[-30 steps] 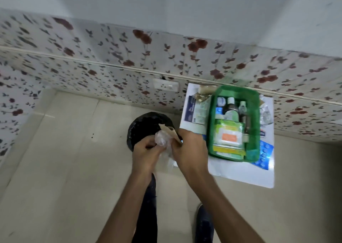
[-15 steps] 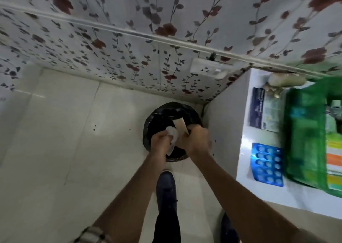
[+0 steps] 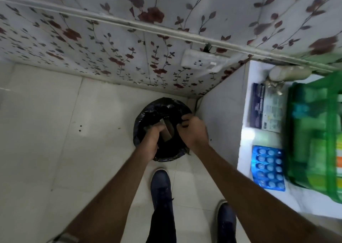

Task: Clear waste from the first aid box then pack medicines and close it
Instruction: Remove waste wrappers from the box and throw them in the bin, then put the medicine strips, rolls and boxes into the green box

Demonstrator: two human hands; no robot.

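A bin lined with a black bag (image 3: 148, 111) stands on the floor by the wall. My left hand (image 3: 150, 143) is inside its mouth, fingers closed on crumpled waste with a brown paper strip (image 3: 167, 131) sticking out. My right hand (image 3: 195, 131) pinches the bag's right rim. The green first aid box (image 3: 314, 131) sits on the white table (image 3: 247, 137) at the right, partly cut off by the frame. A blue blister pack (image 3: 268, 167) and a dark medicine carton (image 3: 265, 107) lie on the table beside the box.
A beige bandage roll (image 3: 288, 72) lies at the table's back edge. A white wall socket (image 3: 200, 61) is on the flowered wall above the bin. My two dark shoes (image 3: 161, 183) stand on the tiled floor just in front of the bin.
Both hands have dropped from above the bin into its mouth. The right hand has let go of the waste and taken the bag's rim. The view has tilted further down and left.
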